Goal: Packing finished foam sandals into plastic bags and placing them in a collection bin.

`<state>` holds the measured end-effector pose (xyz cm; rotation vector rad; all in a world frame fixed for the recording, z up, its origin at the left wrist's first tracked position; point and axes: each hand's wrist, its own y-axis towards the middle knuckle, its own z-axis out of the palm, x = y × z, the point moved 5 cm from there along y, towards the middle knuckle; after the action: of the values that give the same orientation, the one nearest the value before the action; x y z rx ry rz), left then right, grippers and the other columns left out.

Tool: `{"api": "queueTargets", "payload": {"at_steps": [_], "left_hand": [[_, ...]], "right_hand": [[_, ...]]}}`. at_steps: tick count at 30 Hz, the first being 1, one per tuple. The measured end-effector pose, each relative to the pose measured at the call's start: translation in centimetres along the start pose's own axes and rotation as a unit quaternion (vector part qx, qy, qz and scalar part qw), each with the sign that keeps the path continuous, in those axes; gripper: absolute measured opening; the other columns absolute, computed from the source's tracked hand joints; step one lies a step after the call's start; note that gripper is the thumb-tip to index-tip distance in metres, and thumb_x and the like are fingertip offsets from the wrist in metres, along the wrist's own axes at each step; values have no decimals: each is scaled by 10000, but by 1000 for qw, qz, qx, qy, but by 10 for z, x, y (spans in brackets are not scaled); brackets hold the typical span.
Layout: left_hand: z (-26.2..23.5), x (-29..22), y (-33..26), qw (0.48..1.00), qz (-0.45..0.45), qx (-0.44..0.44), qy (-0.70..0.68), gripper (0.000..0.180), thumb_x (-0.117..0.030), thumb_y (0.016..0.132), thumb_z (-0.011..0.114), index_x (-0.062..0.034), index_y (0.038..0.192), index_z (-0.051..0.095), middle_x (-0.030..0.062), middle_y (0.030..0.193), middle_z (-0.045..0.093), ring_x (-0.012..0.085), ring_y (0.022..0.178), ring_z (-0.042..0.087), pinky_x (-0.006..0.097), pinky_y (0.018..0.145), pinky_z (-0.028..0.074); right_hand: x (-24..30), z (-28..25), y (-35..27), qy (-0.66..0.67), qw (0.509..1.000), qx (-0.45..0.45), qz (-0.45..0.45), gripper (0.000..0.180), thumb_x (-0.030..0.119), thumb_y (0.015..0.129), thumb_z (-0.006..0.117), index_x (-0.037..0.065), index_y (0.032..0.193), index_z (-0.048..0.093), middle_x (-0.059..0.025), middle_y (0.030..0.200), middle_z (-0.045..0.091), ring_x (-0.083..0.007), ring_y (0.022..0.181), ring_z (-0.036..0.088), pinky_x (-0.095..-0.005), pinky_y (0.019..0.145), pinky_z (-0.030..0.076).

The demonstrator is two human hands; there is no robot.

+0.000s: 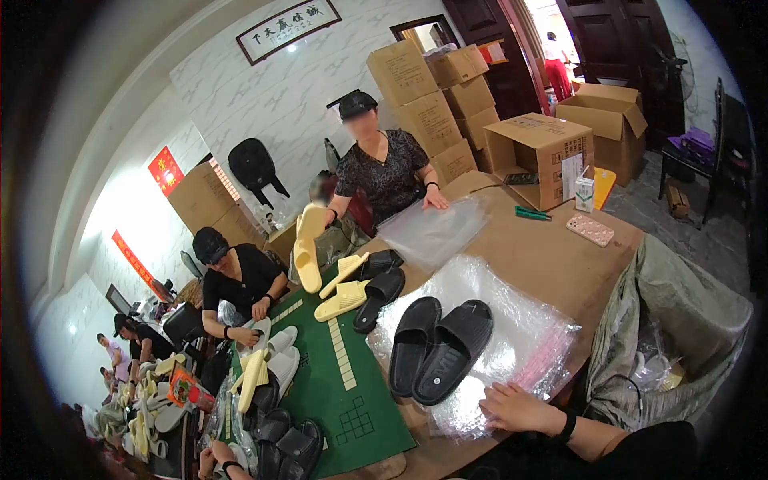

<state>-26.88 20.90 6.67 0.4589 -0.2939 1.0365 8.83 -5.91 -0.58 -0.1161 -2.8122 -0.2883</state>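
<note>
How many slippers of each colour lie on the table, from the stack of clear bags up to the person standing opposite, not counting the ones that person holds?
Black slippers: 4
Yellow slippers: 2
Total: 6

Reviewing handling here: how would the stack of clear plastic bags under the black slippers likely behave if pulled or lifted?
The clear plastic bags look thin and crinkled, so probably floppy and light. Their glossy surface suggests they slide easily over each other. The pair of black slippers resting on top would likely shift if the stack under the hand were tugged.
</note>
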Motion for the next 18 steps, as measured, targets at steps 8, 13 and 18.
{"api": "queueTargets", "payload": {"at_steps": [8,13,18], "left_hand": [[69,-27,-76,956,-62,198,208,298,-170,900,442,10,1117,537,120,1042,577,211,871,557,312,810,449],[129,-27,-144,868,-110,337,348,314,-141,884,448,16,1147,518,126,1067,564,215,881,546,305,825,446],[187,-21,-199,751,-126,460,457,338,-112,868,453,21,1176,499,132,1092,551,220,890,535,299,840,444]], "right_hand": [[4,4,-2,-9,1000,10,5,518,411,885,560,83,1271,455,-212,1346,441,-416,1282,385,-562,1036,319],[-8,-6,0,12,997,79,-20,507,433,910,507,73,1260,440,-237,1385,401,-427,1323,335,-573,1057,293],[5,-42,20,39,995,66,-62,461,326,856,599,98,1239,478,-156,1207,525,-349,1165,492,-486,913,421]]}}
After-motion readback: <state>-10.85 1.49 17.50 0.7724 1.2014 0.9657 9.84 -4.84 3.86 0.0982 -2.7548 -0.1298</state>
